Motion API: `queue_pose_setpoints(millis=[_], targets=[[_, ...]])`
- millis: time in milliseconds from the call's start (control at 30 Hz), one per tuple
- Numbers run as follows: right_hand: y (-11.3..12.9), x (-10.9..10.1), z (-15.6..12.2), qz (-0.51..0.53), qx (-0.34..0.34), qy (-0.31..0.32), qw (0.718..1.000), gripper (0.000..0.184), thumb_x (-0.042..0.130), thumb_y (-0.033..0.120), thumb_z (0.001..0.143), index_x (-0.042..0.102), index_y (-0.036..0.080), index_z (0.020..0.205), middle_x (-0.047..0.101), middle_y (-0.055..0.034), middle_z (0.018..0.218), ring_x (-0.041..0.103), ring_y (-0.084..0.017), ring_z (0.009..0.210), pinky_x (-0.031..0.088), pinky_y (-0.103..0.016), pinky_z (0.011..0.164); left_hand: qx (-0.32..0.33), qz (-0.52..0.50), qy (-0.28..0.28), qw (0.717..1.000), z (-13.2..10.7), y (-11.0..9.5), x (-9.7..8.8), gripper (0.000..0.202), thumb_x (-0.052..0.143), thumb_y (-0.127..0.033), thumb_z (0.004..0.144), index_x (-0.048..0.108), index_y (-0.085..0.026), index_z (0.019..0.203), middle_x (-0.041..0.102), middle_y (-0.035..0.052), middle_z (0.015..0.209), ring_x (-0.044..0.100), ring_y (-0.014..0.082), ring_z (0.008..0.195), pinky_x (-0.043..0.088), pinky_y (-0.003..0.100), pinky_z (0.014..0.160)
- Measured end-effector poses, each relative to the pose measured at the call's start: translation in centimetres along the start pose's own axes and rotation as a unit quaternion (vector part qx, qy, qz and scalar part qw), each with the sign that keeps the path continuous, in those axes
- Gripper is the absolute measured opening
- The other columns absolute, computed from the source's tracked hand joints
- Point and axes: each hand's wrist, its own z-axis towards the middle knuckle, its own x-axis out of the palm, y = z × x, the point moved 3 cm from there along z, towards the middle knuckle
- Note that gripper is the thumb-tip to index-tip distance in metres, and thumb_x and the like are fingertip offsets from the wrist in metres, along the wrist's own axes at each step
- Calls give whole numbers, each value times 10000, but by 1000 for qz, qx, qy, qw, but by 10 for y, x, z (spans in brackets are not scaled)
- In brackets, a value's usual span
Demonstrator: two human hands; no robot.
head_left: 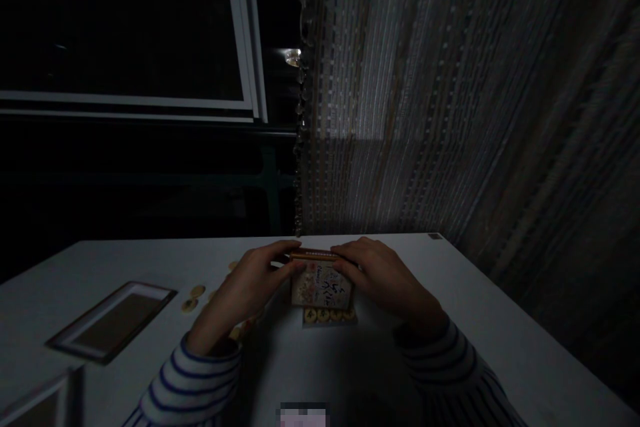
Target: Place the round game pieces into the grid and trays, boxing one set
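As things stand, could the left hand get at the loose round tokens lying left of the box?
Probably yes. The left hand grips the small box with the right hand, and the tokens lie on bare table just beside its wrist, nothing between; it would have to let go first.

V. dim, heavy shadows, edges warped

You are reaching both striped-sleeved arms forward, your left hand and right hand facing each other, fingers curling inward, thumbs pointing toward one another, wrists angling in.
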Motion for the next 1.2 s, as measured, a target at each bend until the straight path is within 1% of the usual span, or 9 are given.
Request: queue_pose_setpoints(millis=[133,267,433,567,667,867,1000,1067,1200], targets=[[0,-1,0,19,2,-18,1000,276,420,289,864,576,217,1081,640,-35,999,546,-182,903,398,-336,813,7,10,2,1000,-1,0,-1,439,519,-450,741,576,-181,1083,644,75,1032,609,216,840,477,312,694],[0,0,1,41,5,-46,998,262,437,284,855,577,222,1067,634,-23,1017,542,-173,919,405,-333,824,18,16,1,1000,-1,-2,-3,367,513,-446,748,605,-208,1012,667,42,945,616,190,767,473,280,646],[-3,1,2,82,13,-82,993,301,448,302,844,542,210,1115,596,-42,1086,521,-172,996,403,-341,878,16,2,10,1000,1,-4,-4,344,499,-444,757,611,-208,980,670,38,915,619,168,713,471,261,619],[-7,1,1,103,38,-107,988,361,443,316,841,492,195,1178,552,-68,1156,495,-186,1063,390,-358,914,0,-16,2,1000,1,0,-5,336,501,-435,752,614,-202,967,673,36,907,624,171,744,475,260,633],[-10,2,1,123,73,-121,982,398,426,341,846,459,197,1216,550,-80,1167,513,-201,1049,422,-365,874,-12,-35,-10,999,1,3,-8,342,506,-430,743,613,-191,962,671,37,899,620,183,787,479,263,643],[-11,3,2,164,118,-111,973,426,423,364,843,429,218,1244,609,-68,1080,580,-198,936,467,-343,777,-50,-79,-15,996,2,5,-10,362,504,-422,739,584,-164,980,654,53,921,611,180,777,488,264,614],[-10,3,2,164,121,-85,975,415,404,368,850,434,222,1238,617,-63,1066,588,-202,917,474,-336,742,-53,-83,0,995,1,4,-9,361,485,-424,753,580,-154,973,651,61,914,610,186,794,489,277,630],[-10,3,1,160,109,-75,978,394,394,360,857,453,220,1220,621,-62,1058,588,-203,916,472,-334,744,-39,-64,20,997,0,3,-8,360,469,-433,762,588,-156,958,654,59,889,611,187,778,483,281,632],[-8,3,1,151,84,-61,983,366,387,344,868,478,219,1200,622,-60,1058,587,-197,916,461,-336,769,-13,8,55,998,-2,4,-7,339,466,-440,756,622,-173,893,663,45,821,604,184,728,462,266,607]])
